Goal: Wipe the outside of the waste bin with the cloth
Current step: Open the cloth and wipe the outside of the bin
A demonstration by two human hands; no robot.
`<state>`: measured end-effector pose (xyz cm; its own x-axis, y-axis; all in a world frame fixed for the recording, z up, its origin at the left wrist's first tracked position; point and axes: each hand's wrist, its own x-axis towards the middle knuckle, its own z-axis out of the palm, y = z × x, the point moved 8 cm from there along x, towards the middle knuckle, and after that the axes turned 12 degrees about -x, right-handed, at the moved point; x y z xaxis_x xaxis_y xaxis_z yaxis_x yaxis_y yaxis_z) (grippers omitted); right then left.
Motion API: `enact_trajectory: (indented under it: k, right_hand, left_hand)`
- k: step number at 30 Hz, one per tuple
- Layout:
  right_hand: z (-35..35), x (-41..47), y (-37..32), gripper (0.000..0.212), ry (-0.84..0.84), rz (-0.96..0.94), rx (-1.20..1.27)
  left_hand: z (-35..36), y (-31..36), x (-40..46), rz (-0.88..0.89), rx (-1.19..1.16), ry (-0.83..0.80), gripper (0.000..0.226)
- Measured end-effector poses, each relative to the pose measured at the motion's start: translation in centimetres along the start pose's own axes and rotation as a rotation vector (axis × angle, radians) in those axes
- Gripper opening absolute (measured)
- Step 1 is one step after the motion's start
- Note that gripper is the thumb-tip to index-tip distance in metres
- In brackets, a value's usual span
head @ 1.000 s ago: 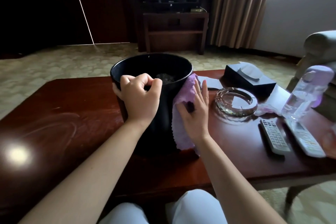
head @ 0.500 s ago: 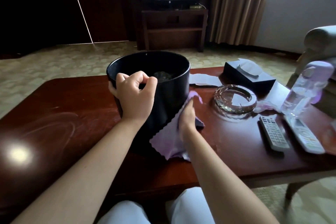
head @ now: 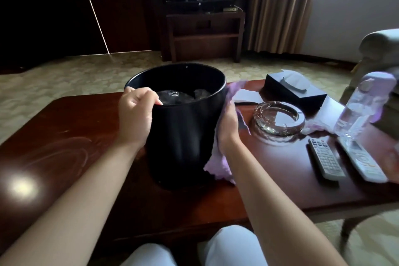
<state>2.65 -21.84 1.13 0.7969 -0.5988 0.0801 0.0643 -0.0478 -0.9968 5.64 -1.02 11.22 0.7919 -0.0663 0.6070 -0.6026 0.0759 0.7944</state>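
Hands first: I see my left hand (head: 135, 114) curled over the near-left rim of the round black waste bin (head: 183, 131), fingers hooked inside the lip, gripping it. My right hand (head: 228, 124) presses the thin lilac cloth (head: 218, 164) flat against the bin's right outer wall, palm toward the bin; one corner of the cloth sticks up past the rim and the lower part hangs down to the bench. The bin stands upright on the dark red-brown wooden bench (head: 64, 136), roughly at its middle, with dark crumpled material inside. Just right of my right hand sits a round clear glass ashtray (head: 279, 117). Farther right lie two pale remote controls (head: 326, 158) side by side, near a clear plastic bottle with a lilac cap (head: 362, 106). Behind the ashtray stands a black tissue box (head: 295, 89).
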Motion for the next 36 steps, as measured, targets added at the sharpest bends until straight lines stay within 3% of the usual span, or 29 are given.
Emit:
enact_trajectory:
  k: [1,3,5,6,9,12,14,16,18,21,23,25,27,29,32,34,36]
  right_hand:
    - [0.0,-0.2,2.6,0.044,0.064,0.142,0.045]
    - [-0.9,-3.0,8.0,0.045,0.369,0.48,0.057]
    - [-0.9,-6.4,9.4,0.059,0.506,0.62,0.029]
    - [-0.3,-6.8,8.6,0.066,0.47,0.529,-0.016]
    - [2.5,-6.6,2.4,0.069,0.25,-0.104,-0.152]
    - [1.6,-4.4,-2.8,0.064,0.276,-0.292,-0.151]
    - [0.9,-2.8,-4.8,0.05,0.242,-0.335,-0.161]
    - [0.8,-0.7,-3.4,0.041,0.062,-0.193,-0.087]
    - [0.8,0.3,0.9,0.05,-0.044,0.094,-0.027]
    - [0.8,-2.3,9.0,0.081,0.125,0.603,0.031]
    - [0.2,-4.2,10.6,0.075,0.304,0.672,0.039]
    - [0.4,-5.0,10.1,0.052,0.392,0.632,0.056]
    - [1.1,-5.3,8.3,0.057,0.366,0.548,0.017]
    - [2.4,-4.5,4.8,0.077,0.244,0.241,-0.096]
    - [3.5,-3.8,-3.4,0.077,0.168,-0.307,-0.219]
    - [3.1,-2.7,-6.9,0.058,0.207,-0.467,-0.26]
    - [1.9,-1.1,-6.5,0.046,0.202,-0.425,-0.113]
  left_hand:
    - [-0.2,0.0,0.1,0.001,0.002,0.012,0.041]
    - [-0.1,0.2,0.2,0.035,0.103,0.04,0.04]
    - [0.5,1.1,-0.3,0.112,0.336,0.109,0.035]
    - [1.3,1.6,-0.9,0.143,0.463,0.139,0.036]
    - [4.8,2.9,-2.6,0.255,0.736,0.135,0.041]
    - [5.6,3.4,-3.3,0.286,0.704,0.16,0.04]
    - [5.2,3.2,-3.6,0.318,0.611,0.123,0.034]
    - [4.2,2.6,-3.2,0.295,0.509,0.068,0.032]
    - [2.7,1.6,-2.0,0.212,0.394,0.022,0.037]
    - [0.6,0.5,-0.1,0.114,0.319,-0.029,0.041]
    - [0.5,1.0,0.1,0.173,0.445,-0.046,0.037]
    - [2.1,2.2,-0.8,0.335,0.64,-0.056,0.036]
    - [4.2,2.9,-1.8,0.425,0.734,-0.034,0.038]
    - [5.3,3.1,-2.2,0.381,0.7,0.03,0.04]
    - [5.1,2.8,-2.2,0.337,0.586,0.049,0.039]
    - [4.4,2.7,-2.0,0.335,0.537,0.02,0.036]
    - [3.5,2.2,-1.5,0.261,0.459,-0.014,0.035]
